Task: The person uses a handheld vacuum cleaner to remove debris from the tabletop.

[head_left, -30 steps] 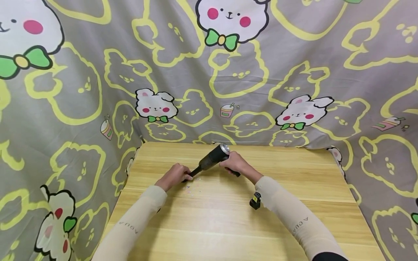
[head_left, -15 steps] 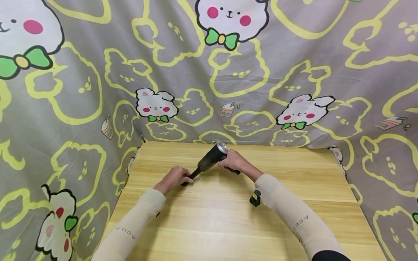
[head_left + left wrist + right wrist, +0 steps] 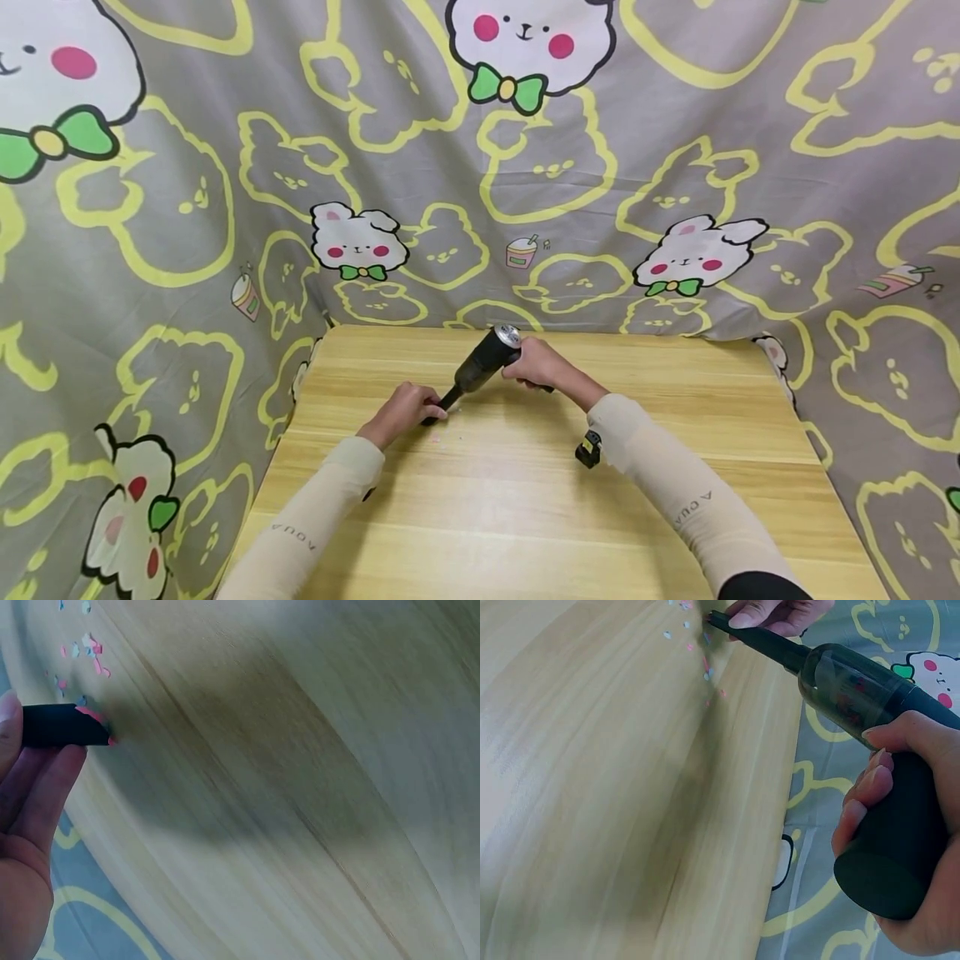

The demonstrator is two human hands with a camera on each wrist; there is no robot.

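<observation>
- While the right hand [image 3: 536, 367] grips the handle of a small black handheld vacuum [image 3: 483, 362], fingers curled round it, the tool slants down toward the wooden table [image 3: 525, 517].
- Its thin nozzle [image 3: 60, 726] sits between the left hand's [image 3: 401, 410] thumb and fingers, pinched near the tip.
- Tiny pink and pale paper scraps [image 3: 697, 649] lie just beside the nozzle mouth, one clinging to it.
- Judging by this, the step is sucking up scraps; next, the tip probably needs steering over the rest.

Light wooden table [image 3: 525, 517]; grey bunny-print cloth backdrop [image 3: 187, 167] behind, both sides.
</observation>
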